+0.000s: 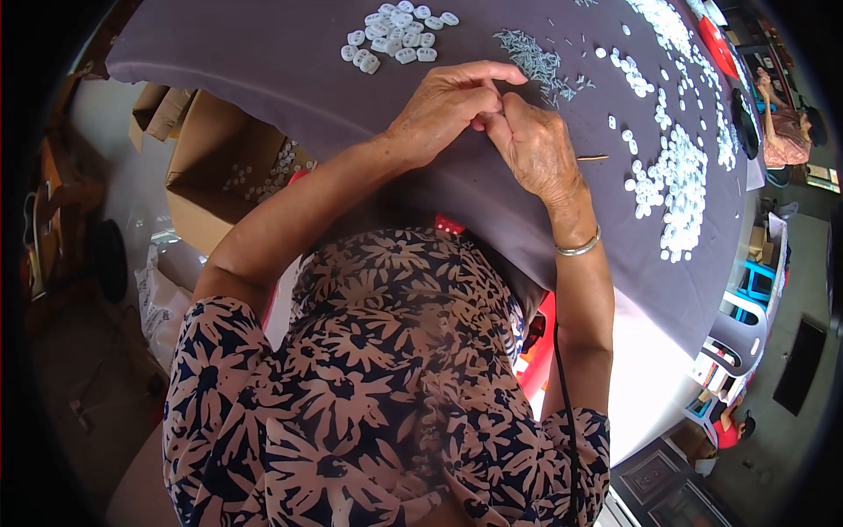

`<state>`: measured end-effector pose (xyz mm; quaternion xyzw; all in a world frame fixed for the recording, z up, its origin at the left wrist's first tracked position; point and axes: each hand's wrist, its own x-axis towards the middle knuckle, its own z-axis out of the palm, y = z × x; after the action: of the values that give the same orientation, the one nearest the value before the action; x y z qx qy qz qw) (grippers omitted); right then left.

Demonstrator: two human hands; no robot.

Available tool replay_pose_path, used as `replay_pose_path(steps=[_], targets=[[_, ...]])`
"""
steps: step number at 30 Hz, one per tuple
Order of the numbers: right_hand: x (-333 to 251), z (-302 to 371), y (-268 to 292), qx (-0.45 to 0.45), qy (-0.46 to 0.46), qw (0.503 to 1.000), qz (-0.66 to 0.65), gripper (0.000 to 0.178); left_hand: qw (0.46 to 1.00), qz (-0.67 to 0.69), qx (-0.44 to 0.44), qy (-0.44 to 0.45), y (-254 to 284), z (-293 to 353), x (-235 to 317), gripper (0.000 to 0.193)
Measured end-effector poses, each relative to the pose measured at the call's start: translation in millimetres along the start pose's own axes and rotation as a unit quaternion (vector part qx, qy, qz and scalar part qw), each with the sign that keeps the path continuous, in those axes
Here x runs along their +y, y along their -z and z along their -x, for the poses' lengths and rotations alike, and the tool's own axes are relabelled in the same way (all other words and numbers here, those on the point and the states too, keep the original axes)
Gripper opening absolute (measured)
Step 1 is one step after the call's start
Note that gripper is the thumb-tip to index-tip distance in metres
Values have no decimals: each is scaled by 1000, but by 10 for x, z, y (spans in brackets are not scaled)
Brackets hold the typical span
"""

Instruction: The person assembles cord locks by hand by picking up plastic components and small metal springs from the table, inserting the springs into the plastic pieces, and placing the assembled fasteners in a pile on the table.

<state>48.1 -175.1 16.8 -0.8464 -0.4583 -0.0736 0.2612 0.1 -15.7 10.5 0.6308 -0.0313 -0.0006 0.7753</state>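
My left hand (446, 107) and my right hand (537, 147) meet above the near part of the cloth-covered table (395, 189). Both are closed in a pinch, fingertips touching or nearly so, with the left index finger stretched forward. Whatever lies between the fingers is hidden. Just beyond them is a loose heap of small grey screws (536, 63). A cluster of white oval plastic pieces (397, 35) lies farther left. To the right, a big pile of small white plastic parts (683, 189) spreads over the cloth. A thin brass-coloured stick (593, 158) rests beside my right hand.
An open cardboard box (198, 167) with small white pieces inside stands left of the table. More white parts (663, 22) lie at the far right, by a red object (718, 46). Another person (784, 132) sits beyond. A black cord (566, 395) hangs by my right arm.
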Motion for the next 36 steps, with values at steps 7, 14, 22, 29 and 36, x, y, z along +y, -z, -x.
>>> replay_pose_path(steps=[7,14,22,29,36], targets=[[-39,-38,22,51,-19,998,45,28,999,-35,22,-11,19,-42,-53,29],[271,18,172,299,-180,927,-137,29,925,-245,196,-213,480,-222,-81,13],[825,158,389,399,-182,862,-255,20,840,-358,325,-247,802,-249,-12,11],[467,120,268,93,-148,973,-154,3,881,-295,199,-312,313,-177,-53,20],[735,195,485,249,-224,939,78,12,987,-144,14,-66,-6,30,26,12]])
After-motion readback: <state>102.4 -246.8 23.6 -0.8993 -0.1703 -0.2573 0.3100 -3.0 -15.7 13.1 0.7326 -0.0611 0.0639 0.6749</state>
